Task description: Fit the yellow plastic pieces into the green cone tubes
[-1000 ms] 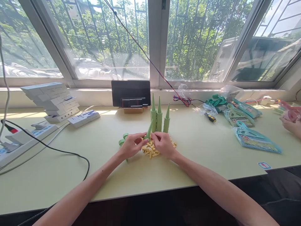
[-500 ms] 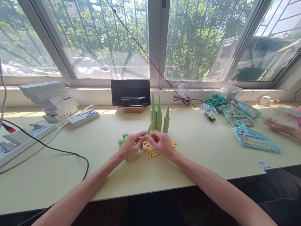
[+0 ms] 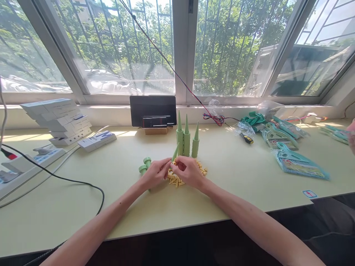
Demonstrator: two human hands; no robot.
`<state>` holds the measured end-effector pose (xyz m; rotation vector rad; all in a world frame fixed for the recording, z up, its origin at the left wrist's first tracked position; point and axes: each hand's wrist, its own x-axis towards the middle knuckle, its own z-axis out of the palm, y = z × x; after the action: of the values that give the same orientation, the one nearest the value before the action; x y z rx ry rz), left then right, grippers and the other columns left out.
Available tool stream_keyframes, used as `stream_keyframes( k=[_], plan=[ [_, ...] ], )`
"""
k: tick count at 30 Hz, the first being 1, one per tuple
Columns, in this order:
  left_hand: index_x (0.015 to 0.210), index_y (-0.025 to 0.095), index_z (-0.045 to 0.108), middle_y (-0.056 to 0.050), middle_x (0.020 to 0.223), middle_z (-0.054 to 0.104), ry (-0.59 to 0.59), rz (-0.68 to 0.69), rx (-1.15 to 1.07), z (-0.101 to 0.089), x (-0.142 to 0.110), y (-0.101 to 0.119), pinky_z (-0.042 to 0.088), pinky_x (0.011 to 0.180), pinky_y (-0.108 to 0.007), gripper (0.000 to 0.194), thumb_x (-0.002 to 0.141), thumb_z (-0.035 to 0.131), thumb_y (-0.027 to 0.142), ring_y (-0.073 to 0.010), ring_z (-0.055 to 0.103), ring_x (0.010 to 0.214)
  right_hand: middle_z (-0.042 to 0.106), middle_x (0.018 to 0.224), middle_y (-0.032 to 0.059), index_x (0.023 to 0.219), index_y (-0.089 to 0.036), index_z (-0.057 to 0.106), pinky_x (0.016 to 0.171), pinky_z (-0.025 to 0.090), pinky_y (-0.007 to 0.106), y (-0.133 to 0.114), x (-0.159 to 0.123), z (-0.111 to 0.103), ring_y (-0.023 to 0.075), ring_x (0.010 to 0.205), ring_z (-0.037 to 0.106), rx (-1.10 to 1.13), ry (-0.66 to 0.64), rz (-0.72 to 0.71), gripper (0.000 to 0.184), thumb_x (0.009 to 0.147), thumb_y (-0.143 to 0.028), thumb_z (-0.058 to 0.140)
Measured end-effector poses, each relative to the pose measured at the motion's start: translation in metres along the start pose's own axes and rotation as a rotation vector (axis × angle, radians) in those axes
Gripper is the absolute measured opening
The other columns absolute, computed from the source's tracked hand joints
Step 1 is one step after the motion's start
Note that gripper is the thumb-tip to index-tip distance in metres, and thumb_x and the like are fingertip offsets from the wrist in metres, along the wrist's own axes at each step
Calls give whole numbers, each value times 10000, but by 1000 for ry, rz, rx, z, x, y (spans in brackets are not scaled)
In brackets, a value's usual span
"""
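My left hand (image 3: 155, 173) is closed on a slim green cone (image 3: 175, 152), which leans with its tip up and to the right. Close against it, my right hand (image 3: 190, 171) pinches a small yellow piece (image 3: 174, 162) near the cone's base; the fingers partly hide it. Below and behind my hands lies a pile of small yellow pieces (image 3: 176, 181). Three green pointed towers (image 3: 186, 140) stand upright just beyond. Left of my left hand lie green round-headed parts (image 3: 143, 169), partly covered by the hand.
A black tablet (image 3: 153, 107) leans at the windowsill. White boxes (image 3: 62, 118) and a power strip (image 3: 33, 166) with cables are at left. Bagged brush sets (image 3: 301, 162) and a yellow-black screwdriver (image 3: 246, 138) lie at right. Another person's hand (image 3: 351, 136) shows at the right edge.
My two hands stay together at the cone, with the right fingers shifting slightly at its base. The other person's hand has moved back toward the right edge.
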<state>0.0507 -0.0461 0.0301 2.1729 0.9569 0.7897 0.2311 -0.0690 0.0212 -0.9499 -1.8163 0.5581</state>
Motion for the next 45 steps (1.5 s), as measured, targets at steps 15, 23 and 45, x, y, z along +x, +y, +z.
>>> stream_keyframes(
  k=[15,23,45],
  plan=[
    [855,159,602,49,526,426,-14,33,-19,-1,0,0,338,493,-223,357,992,380,403,-92,375,483,364,579,-63,648,-204,351,531,265,233,1,-2,1,90,548,326,28,-10,12,287,854,-268,542],
    [836,155,600,49,530,410,-9,30,-23,-1,-1,2,307,488,-228,370,989,385,414,-89,346,488,367,585,-63,650,-206,354,542,273,236,0,-2,1,92,559,334,27,-21,36,276,856,-273,526],
    [1140,170,639,-70,947,704,177,-18,7,-13,6,0,558,731,-312,388,878,596,452,-184,649,804,434,596,-49,705,-201,455,548,306,243,0,1,1,101,545,373,-14,-5,11,236,910,-308,502]
  ],
)
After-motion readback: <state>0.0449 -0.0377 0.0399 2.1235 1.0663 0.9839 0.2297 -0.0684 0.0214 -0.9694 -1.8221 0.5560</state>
